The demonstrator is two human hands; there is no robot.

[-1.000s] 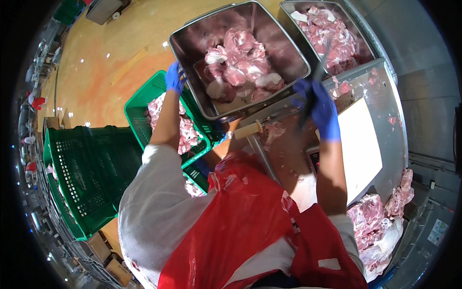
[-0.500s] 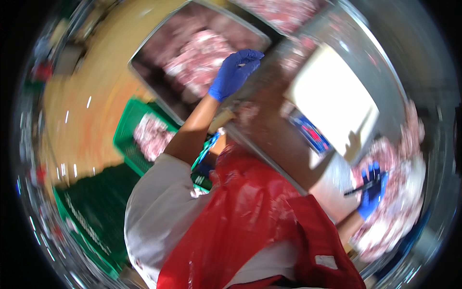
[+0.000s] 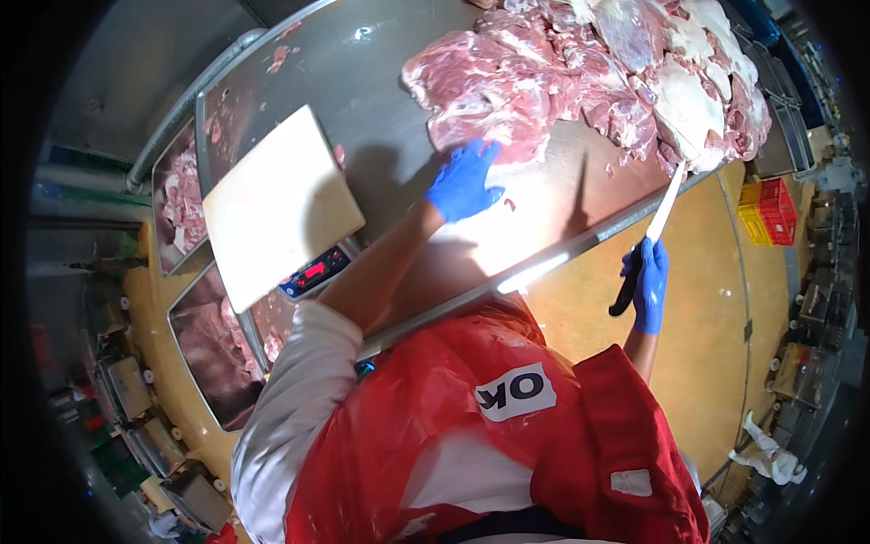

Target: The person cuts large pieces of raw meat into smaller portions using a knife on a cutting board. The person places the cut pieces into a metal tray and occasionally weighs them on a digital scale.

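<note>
My left hand (image 3: pixel 464 184), in a blue glove, is open with its fingertips at the near edge of a large flat cut of raw meat (image 3: pixel 494 91) on the steel table. In my gloved right hand (image 3: pixel 650 286) is a knife (image 3: pixel 666 207), gripped by its black handle, beyond the table's front edge. Its pale blade points away from me, and its tip is at the near side of the heap of fatty meat (image 3: pixel 689 109); I cannot tell whether it touches.
To the left, a white cutting board (image 3: pixel 281 208) lies on a scale (image 3: pixel 314 273) with a lit red display. Metal tubs of meat (image 3: pixel 195 358) stand past the table's left end. The steel table (image 3: pixel 385 100) has a raised front rim. Red and yellow crates (image 3: pixel 768 213) and a person in white (image 3: pixel 772 455) are at right.
My view has swung toward the meat heap. My left hand has gone from above a meat tub to the meat on the table. My right hand, holding the knife, has moved off the meat.
</note>
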